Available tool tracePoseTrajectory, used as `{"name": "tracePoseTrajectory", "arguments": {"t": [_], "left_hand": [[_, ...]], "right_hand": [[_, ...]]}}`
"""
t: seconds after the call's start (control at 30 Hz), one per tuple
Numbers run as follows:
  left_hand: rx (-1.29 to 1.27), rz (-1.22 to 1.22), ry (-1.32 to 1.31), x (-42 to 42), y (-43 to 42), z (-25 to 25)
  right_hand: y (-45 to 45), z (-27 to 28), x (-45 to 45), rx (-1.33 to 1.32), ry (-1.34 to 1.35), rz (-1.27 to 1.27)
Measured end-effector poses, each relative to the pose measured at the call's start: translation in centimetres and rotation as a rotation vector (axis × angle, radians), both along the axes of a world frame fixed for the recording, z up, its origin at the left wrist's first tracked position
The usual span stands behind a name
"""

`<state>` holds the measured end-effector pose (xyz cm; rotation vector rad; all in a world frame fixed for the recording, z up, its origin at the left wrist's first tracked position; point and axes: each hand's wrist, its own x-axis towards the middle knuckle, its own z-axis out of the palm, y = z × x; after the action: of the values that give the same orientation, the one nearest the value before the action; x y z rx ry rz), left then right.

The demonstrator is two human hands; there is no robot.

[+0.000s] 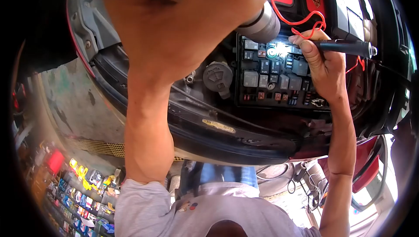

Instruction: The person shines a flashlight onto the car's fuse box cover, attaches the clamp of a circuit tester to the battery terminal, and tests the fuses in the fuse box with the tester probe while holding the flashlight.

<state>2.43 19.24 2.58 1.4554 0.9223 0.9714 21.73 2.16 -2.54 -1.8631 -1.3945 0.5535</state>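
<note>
The right hand (pixel 325 64) pinches a black pen (pixel 347 48) over the fuse box (pixel 238 77), apparently lighting it; the left hand (pixel 187 31) grips a tool (pixel 267 24), its grey nose seemingly aimed near the bright spot.

Ngl the exposure's all over the place: there's a hard white hotspot burning out a patch of the fuse box (pixel 273 73), the rest of which is fairly crisp, while the black bodywork (pixel 227 143) around it sinks into deep shadow and the daylight at lower right is blown to pure white. The left hand (pixel 187 31) is right up near the lens, all soft and smeary. Also, heavy fisheye bends everything toward black corners, and the shelf clutter (pixel 85 197) at lower left goes mushy.
</note>
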Motion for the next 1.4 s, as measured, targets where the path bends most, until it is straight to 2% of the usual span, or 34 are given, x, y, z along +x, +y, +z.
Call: {"name": "tracePoseTrajectory", "arguments": {"t": [0.1,0.27,0.63,0.87,1.4], "left_hand": [[0.158,0.04,0.029,0.0,-0.2,-1.3],[0.088,-0.046,-0.098,-0.6,-0.1,-2.2],[0.066,-0.14,-0.137,-0.7,0.1,-2.9],[0.056,-0.148,-0.15,-0.7,0.1,-3.2],[0.047,-0.133,-0.177,-0.7,0.3,-3.3]], "right_hand": [[0.3,-0.2,-0.3,0.029,-0.012,0.021],[0.5,-0.1,-0.1,0.006,-0.045,0.054],[0.3,-0.2,-0.2,-0.012,-0.039,0.037],[0.1,-0.4,0.1,0.045,-0.038,0.034],[0.3,0.2,-0.2,-0.019,-0.157,0.025]]}}
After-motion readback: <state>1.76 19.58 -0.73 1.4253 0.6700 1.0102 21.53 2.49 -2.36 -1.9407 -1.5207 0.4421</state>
